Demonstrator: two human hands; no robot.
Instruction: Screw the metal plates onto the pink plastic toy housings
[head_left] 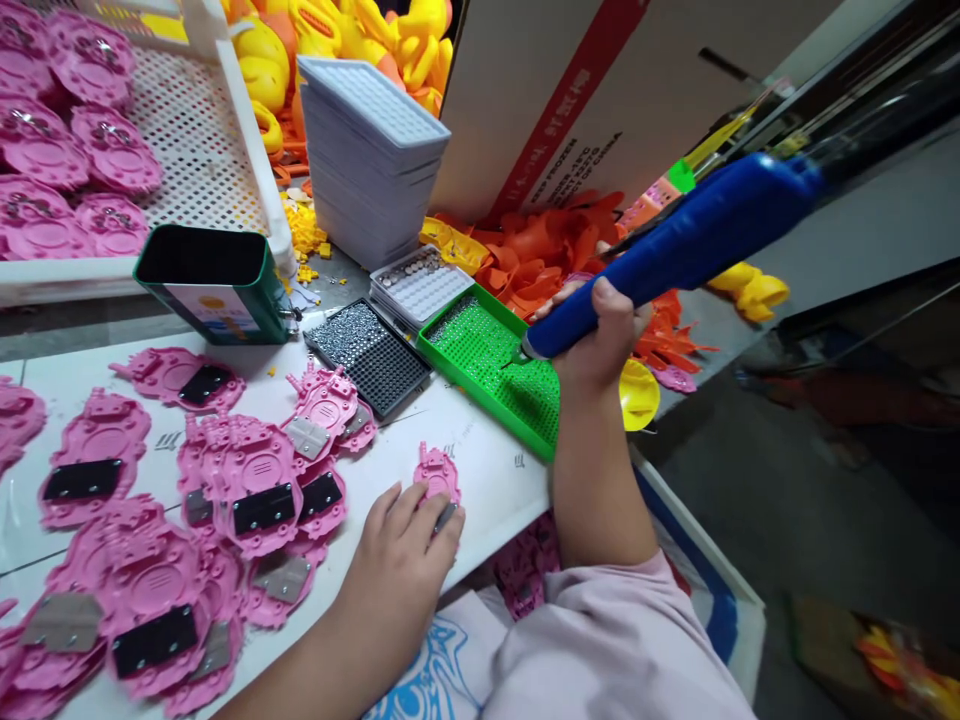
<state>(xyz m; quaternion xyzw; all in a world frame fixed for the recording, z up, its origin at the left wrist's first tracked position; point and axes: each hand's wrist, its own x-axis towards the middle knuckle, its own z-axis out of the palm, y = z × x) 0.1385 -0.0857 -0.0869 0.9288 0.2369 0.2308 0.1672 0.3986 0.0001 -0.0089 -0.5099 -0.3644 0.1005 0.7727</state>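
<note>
In my right hand [600, 325] is a blue electric screwdriver [675, 235], tilted down to the left, with my fingers wrapped round its body. Its tip is over the green perforated tray [487, 400], where small screws stand in rows; contact with a screw cannot be made out. My left hand [409, 550] lies with its fingers stretched over a pink plastic part [436, 472] on the white table. The fingers cover the lower half of that part and most of a dark plate on it. My left thumb is hidden.
Left lie several pink parts [255, 470] with black or grey plates. Behind are a black screw tray [367, 355], a green tin [206, 280], stacked white trays [367, 160] and a white crate [255, 150]. A cardboard box [585, 90] and orange pieces [540, 245] stand at the back.
</note>
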